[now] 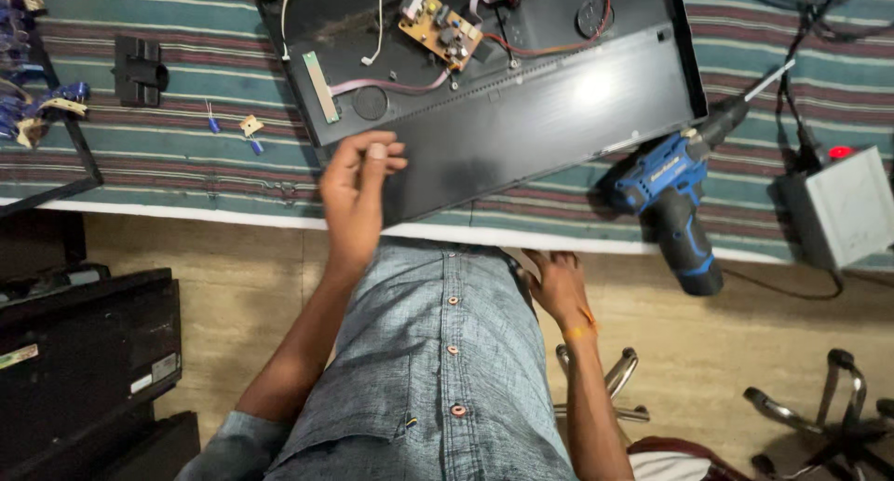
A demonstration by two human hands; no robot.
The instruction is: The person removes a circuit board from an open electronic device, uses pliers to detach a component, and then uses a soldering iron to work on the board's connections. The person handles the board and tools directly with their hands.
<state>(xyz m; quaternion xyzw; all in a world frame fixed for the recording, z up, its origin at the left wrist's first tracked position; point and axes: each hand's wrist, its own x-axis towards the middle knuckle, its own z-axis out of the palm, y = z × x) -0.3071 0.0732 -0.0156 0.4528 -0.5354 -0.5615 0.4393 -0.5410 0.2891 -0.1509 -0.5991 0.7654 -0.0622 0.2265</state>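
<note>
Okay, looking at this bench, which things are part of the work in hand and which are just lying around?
In hand:
left hand over the edge of the black back panel
yellow circuit board and wires inside the panel
blue cordless drill beside the panel
right hand down at the waist

Lying about:
grey box with red button
black bracket
small blue-tipped bits

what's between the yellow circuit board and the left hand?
In the head view, a pink ribbon cable and a round black boss, then bare black panel, lie between the yellow circuit board and the left hand.
</note>
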